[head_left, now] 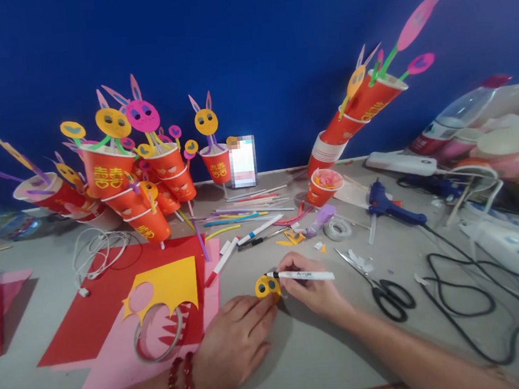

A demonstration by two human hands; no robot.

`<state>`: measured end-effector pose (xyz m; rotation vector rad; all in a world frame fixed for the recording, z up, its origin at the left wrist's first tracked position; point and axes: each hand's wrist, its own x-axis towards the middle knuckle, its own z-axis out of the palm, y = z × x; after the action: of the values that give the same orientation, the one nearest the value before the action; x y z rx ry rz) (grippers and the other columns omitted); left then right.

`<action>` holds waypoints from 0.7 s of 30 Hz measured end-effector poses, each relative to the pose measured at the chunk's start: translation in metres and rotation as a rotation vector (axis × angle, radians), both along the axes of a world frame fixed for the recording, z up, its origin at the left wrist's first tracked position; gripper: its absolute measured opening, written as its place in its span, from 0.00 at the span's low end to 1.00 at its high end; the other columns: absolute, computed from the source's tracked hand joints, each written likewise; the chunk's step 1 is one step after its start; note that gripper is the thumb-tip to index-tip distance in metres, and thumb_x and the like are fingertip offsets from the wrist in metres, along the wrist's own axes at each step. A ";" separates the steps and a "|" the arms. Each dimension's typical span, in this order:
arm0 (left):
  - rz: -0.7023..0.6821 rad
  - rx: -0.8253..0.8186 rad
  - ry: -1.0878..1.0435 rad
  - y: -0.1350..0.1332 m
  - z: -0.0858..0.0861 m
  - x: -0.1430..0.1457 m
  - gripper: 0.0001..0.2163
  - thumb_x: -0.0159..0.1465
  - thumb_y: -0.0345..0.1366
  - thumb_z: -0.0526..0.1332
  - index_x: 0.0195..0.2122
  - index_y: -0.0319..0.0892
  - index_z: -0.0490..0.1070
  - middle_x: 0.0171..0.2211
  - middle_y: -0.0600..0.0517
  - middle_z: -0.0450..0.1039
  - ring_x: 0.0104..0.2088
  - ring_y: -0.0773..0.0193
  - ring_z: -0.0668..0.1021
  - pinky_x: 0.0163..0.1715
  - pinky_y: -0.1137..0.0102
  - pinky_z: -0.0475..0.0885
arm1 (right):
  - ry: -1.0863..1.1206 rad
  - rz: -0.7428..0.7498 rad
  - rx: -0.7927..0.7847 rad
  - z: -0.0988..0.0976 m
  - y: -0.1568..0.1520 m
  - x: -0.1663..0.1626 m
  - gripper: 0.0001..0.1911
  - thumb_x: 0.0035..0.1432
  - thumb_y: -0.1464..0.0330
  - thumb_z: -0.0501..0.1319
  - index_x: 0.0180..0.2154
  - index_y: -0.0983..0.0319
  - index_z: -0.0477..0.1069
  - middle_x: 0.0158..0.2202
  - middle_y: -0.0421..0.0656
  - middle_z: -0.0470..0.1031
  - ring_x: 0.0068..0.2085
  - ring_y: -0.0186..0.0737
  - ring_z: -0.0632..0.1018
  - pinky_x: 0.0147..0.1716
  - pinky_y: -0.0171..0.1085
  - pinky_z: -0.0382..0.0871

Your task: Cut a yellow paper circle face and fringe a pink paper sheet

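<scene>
On the table lies a small round yellow paper face with two dark eyes, partly covered by fingertips. My left hand, a beaded bracelet at its wrist, lies flat with its fingers stretched over the face's lower edge, pressing it to the table. A white acrylic marker with a dark tip is gripped in my right hand. Its tip is at the face's upper edge; whether it touches the paper I cannot tell. Black-handled scissors lie open to the right of my right hand.
Red paper cups with paper bunny figures stand at the back left. Red and yellow paper sheets lie left, with a tape roll on them. Pipe cleaners, a blue glue gun and a black cable spread across the table.
</scene>
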<state>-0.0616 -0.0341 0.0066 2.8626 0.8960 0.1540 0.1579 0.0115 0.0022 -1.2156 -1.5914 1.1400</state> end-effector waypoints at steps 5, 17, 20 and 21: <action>-0.004 -0.038 0.009 0.003 0.002 0.000 0.23 0.71 0.44 0.54 0.63 0.38 0.60 0.66 0.50 0.60 0.58 0.56 0.65 0.57 0.61 0.61 | -0.043 -0.004 0.064 -0.003 -0.003 0.005 0.03 0.49 0.73 0.58 0.25 0.60 0.66 0.21 0.36 0.65 0.22 0.32 0.63 0.21 0.32 0.56; -0.006 -0.047 -0.002 0.004 0.002 0.001 0.23 0.70 0.46 0.56 0.61 0.38 0.62 0.63 0.48 0.64 0.56 0.54 0.67 0.56 0.61 0.62 | -0.157 0.006 0.095 -0.018 -0.003 0.003 0.05 0.50 0.73 0.56 0.24 0.60 0.66 0.20 0.35 0.65 0.22 0.33 0.64 0.22 0.31 0.57; -0.003 -0.051 0.000 0.004 0.001 0.001 0.23 0.70 0.46 0.55 0.61 0.38 0.62 0.64 0.48 0.63 0.56 0.54 0.67 0.56 0.60 0.62 | -0.159 0.016 0.097 -0.018 -0.002 0.003 0.05 0.50 0.73 0.57 0.24 0.60 0.66 0.20 0.35 0.65 0.22 0.33 0.64 0.22 0.31 0.57; -0.003 -0.052 -0.002 0.004 0.001 0.001 0.23 0.70 0.46 0.55 0.61 0.38 0.62 0.64 0.48 0.63 0.57 0.54 0.67 0.56 0.60 0.62 | -0.160 0.018 0.096 -0.017 -0.002 0.003 0.05 0.50 0.73 0.56 0.24 0.60 0.66 0.20 0.35 0.65 0.22 0.33 0.65 0.22 0.31 0.57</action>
<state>-0.0609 -0.0302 0.0073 2.8151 0.8814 0.1313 0.1607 0.0097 -0.0152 -1.2572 -1.7587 0.9859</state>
